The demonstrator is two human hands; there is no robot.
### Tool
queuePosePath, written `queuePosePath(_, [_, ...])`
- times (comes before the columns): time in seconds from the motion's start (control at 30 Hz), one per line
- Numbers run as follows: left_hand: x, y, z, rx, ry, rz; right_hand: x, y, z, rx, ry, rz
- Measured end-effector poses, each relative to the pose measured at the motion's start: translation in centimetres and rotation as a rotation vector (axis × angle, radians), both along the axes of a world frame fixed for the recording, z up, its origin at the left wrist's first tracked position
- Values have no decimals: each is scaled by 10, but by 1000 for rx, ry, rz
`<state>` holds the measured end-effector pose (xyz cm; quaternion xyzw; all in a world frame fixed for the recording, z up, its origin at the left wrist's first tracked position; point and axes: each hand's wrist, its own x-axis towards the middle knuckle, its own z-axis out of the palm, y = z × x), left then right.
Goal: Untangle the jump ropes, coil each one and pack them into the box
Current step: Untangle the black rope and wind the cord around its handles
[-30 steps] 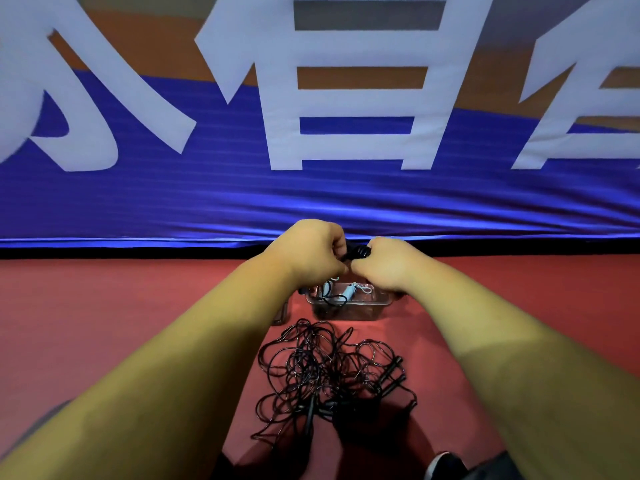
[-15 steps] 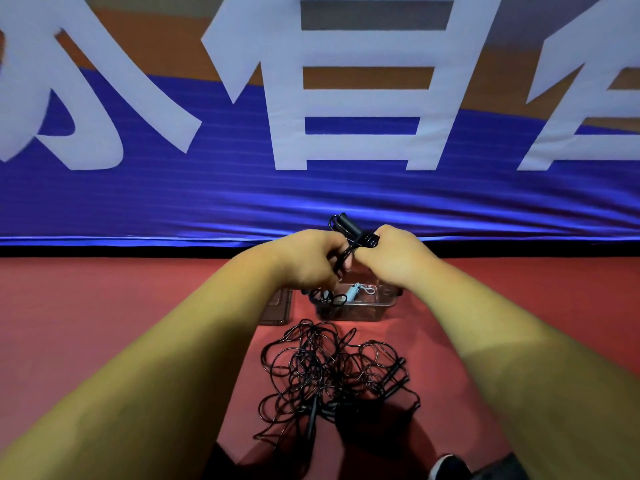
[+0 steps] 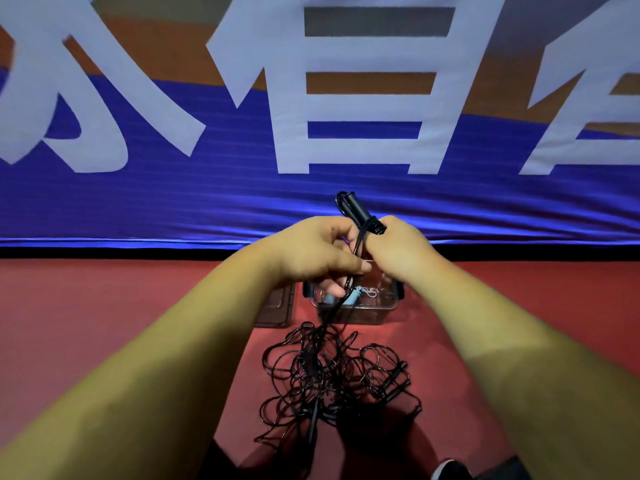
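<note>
Handles [image 3: 357, 210]: black jump-rope pair, held up, clear box [image 3: 374, 315] showing just below the hands.
Cord [image 3: 360, 239]: drops into the tangle [image 3: 332, 379] on the red floor [image 3: 104, 306], near the box.
Right hand [image 3: 398, 252]: fist round the handles.
Left hand [image 3: 311, 252]: pinching the cord underneath.
Tip: I'd feed slack up gently, not yank, or the knots tighten.

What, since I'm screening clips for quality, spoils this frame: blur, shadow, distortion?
Head view: the wide-angle lens swells the forearms toward the corners; white lettering on the blue banner smears at far left; a dark shadow on the red floor swallows the near edge of the tangled black jump ropes; the raised black handles are sharp.
</note>
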<state>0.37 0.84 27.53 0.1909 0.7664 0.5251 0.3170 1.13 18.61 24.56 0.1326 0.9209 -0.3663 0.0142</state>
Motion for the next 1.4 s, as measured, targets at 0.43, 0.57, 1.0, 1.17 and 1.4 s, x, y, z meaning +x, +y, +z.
queuePosePath(0.43, [-8,0,-13,-374,447,144,-6,6,-8,-273,5,19])
queuePosePath(0.57, [-12,-1,-19,-501,476,187,-5,7,-12,-282,-2,50])
queuePosePath(1.0, [-16,-3,-27,-510,321,122,-3,3,-10,-340,7,72])
queuePosePath(1.17, [-17,-10,-27,-504,277,70,-1,4,-12,-372,-11,66])
queuePosePath(1.4, [-18,-10,-25,-640,388,86,-3,4,-14,-396,-58,66])
